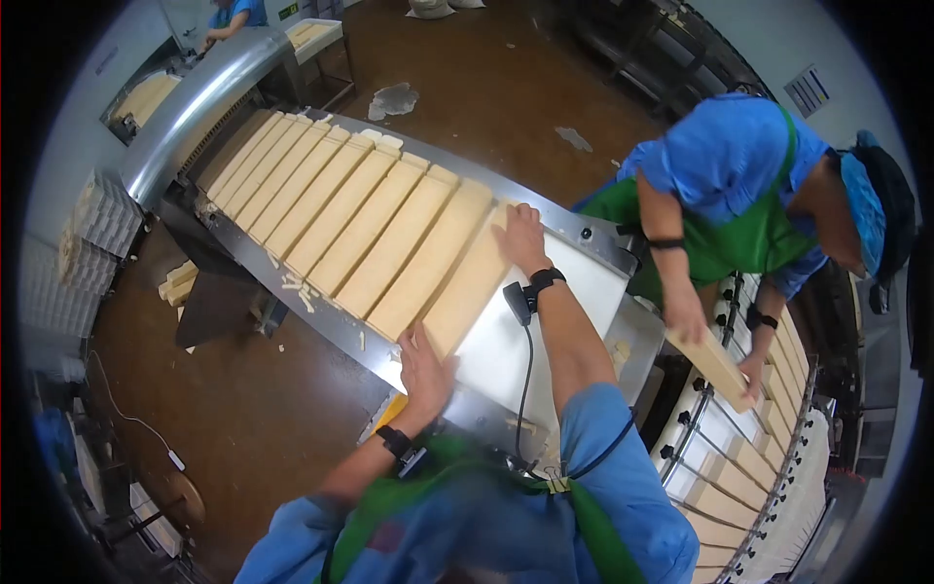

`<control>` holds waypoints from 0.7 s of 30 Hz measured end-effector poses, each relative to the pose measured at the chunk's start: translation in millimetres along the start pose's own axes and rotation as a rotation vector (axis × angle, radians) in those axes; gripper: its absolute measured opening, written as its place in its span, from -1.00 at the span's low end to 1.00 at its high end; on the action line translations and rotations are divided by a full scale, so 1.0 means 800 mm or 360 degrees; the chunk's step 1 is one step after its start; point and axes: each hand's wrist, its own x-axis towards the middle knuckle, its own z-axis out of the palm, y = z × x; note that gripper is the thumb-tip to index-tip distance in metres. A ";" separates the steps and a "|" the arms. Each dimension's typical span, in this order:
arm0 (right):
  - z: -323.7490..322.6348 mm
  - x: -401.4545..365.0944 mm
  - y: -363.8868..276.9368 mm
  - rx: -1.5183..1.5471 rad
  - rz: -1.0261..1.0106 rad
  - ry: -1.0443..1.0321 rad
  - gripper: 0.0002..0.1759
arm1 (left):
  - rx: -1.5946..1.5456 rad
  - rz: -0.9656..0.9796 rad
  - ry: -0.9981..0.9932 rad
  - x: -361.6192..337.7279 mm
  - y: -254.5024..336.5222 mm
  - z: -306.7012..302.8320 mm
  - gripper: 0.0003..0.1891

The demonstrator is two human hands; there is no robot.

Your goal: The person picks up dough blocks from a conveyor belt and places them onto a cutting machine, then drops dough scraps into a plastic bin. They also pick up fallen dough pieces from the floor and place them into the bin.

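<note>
My left hand (425,373) presses its fingers against the near end of a long pale-yellow block (469,292), the last one in a row on the conveyor. At the block's far end my right hand (523,240) curls its fingers over the edge, so the block sits between my two hands. Several similar blocks (365,224) lie side by side behind it, close together on the belt. A bare white surface (535,321) shows just to the right of the held block. Each of my wrists wears a dark strap with a small device.
To the right a co-worker (730,185) in a green apron holds another block (715,365) over a rack with black knobs (700,384). A curved metal hood (209,97) spans the conveyor's far end. Offcuts (302,289) litter the conveyor's metal edge (331,316); white stacks (97,234) stand left.
</note>
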 end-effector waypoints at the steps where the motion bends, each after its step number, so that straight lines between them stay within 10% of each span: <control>1: -0.001 0.004 -0.001 0.0008 0.0003 0.0010 -0.35 | 0.0050 -0.0032 -0.0029 0.002 0.006 0.000 0.01; 10: -0.026 -0.062 0.084 0.0145 0.0200 -0.0007 -0.42 | 0.0318 -0.0083 -0.0130 0.020 0.031 0.017 -0.04; 16: -0.054 -0.225 0.197 -0.0007 0.0647 0.0116 -0.53 | 0.0446 0.0871 -0.0318 0.043 0.020 0.035 0.03; 17: -0.065 -0.273 0.173 -0.0206 0.0592 0.0738 -0.47 | 0.0420 0.0692 -0.0743 0.049 0.040 0.034 0.13; 21: -0.086 -0.289 0.139 -0.0209 0.0957 0.0428 -0.41 | 0.0728 0.0642 -0.0649 0.044 0.041 0.061 0.19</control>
